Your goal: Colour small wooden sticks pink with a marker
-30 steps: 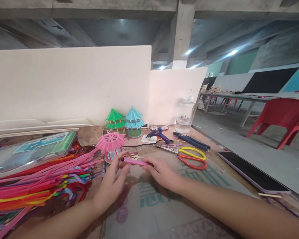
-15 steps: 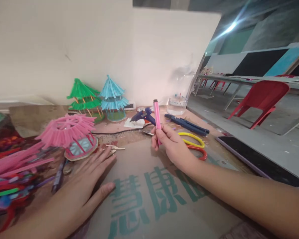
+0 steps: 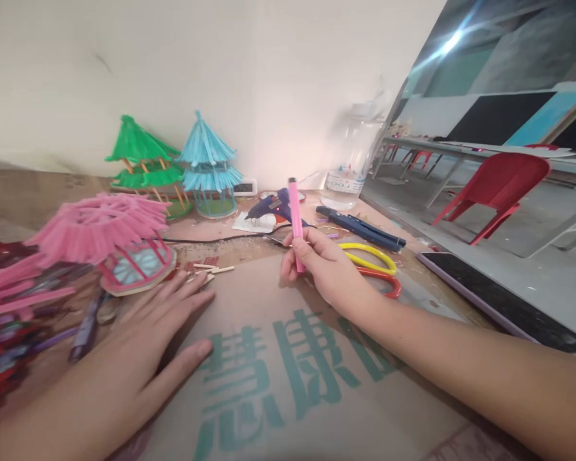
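Observation:
My right hand grips a pink marker pen with a dark end, held upright over the cardboard sheet. My left hand lies flat on the cardboard, fingers spread, holding nothing. Just beyond its fingertips are several short wooden sticks. A pink pavilion model, roofed with fuzzy strips, stands behind the left hand. Close to the right wrist lie scissors with a yellow and a red handle loop. A blue glue gun rests behind the marker pen.
Green and blue pavilion models stand by the wall. Pink fuzzy strips pile up at left. A clear plastic jug, a dark blue long-handled tool and a black-faced slab lie rightward. A red chair stands beyond.
The view has shifted slightly, so the models sit further left and higher. My right hand still holds the marker pen upright; my left hand stays flat.

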Tool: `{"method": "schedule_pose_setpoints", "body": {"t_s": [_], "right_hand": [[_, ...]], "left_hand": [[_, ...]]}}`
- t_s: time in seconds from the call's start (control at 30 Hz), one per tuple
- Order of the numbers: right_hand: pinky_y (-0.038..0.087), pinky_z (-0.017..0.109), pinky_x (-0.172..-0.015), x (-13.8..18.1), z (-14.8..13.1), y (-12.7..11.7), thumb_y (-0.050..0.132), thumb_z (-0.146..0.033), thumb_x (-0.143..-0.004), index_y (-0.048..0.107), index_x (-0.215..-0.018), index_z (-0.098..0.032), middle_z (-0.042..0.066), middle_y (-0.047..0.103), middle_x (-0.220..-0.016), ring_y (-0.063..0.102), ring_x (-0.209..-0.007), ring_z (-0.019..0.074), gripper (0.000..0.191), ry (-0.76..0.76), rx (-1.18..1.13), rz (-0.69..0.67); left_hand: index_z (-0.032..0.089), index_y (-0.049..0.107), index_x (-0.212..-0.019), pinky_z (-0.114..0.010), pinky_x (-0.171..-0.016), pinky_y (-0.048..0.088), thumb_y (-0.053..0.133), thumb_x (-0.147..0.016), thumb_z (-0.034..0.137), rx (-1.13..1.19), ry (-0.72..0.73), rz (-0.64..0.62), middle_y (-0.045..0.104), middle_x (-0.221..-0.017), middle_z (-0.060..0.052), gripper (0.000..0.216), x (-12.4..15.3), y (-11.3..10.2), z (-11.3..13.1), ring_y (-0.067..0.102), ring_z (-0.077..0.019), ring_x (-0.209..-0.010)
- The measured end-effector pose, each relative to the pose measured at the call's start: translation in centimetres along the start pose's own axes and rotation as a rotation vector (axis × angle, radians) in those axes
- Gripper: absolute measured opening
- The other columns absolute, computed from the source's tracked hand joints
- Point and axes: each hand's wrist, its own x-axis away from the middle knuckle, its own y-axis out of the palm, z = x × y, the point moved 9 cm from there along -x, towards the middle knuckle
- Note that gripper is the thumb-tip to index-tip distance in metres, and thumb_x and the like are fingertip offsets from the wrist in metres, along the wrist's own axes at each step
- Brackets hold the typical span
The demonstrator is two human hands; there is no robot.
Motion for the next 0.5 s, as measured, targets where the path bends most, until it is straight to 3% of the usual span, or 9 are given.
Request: {"method": "schedule_pose_setpoints", "body": {"t_s": [0.07, 0.13, 0.27, 0.37, 0.5], "right_hand": [[0.047, 0.027, -0.062, 0.5, -0.8, 0.3, 0.060, -0.050, -0.082, 0.047, -0.087, -0.022, -0.001, 0.065, -0.068, 0.059, -0.064, 0.0143, 0.031, -0.020, 0.005, -0.007], [0.047, 0.029, -0.067, 1.1, -2.0, 1.0, 0.063, -0.052, -0.079, 0.050, -0.082, -0.021, 0.002, 0.066, -0.075, 0.060, -0.072, 0.0164, 0.034, -0.053, 0.065, -0.024], [0.036, 0.026, -0.053, 2.8, -3.5, 3.3, 0.063, -0.060, -0.077, 0.063, -0.071, -0.017, -0.002, 0.050, -0.057, 0.045, -0.055, 0.0126, 0.043, -0.033, 0.211, -0.057], [0.030, 0.024, -0.046, 3.9, -3.4, 6.5, 0.050, -0.071, -0.080, 0.069, -0.074, -0.017, -0.004, 0.039, -0.052, 0.038, -0.047, 0.0110, 0.058, 0.052, 0.120, -0.158], [0.034, 0.024, -0.046, 4.2, -4.0, 10.5, 0.044, -0.079, -0.077, 0.067, -0.062, -0.018, -0.003, 0.040, -0.051, 0.040, -0.048, 0.0109, 0.067, -0.003, 0.128, -0.276]], "left_hand": [[0.033, 0.054, -0.133, -0.054, -0.111, 0.033, 0.043, -0.089, 0.060, 0.005, 0.035, -0.058, 0.049, -0.145, 0.000, 0.053, -0.2, 0.0, 0.8, 0.041, -0.0331, -0.134], [0.030, 0.060, -0.126, -0.055, -0.111, 0.032, 0.043, -0.091, 0.053, 0.031, 0.085, -0.032, 0.051, -0.142, -0.004, 0.045, -0.4, -1.2, 2.0, 0.041, -0.0323, -0.134], [0.024, 0.063, -0.117, -0.048, -0.108, 0.037, 0.044, -0.095, 0.037, 0.123, 0.183, 0.001, 0.062, -0.125, -0.008, 0.032, -0.2, -3.1, 4.4, 0.052, -0.0261, -0.121], [0.022, 0.061, -0.118, -0.047, -0.103, 0.041, 0.044, -0.095, 0.037, 0.184, 0.186, 0.031, 0.062, -0.119, -0.010, 0.032, 0.1, -4.0, 5.0, 0.052, -0.0263, -0.114], [0.019, 0.063, -0.106, -0.044, -0.094, 0.044, 0.044, -0.094, 0.047, 0.246, 0.174, 0.034, 0.062, -0.108, -0.011, 0.036, 0.4, -4.2, 4.8, 0.053, -0.0263, -0.104]]}}
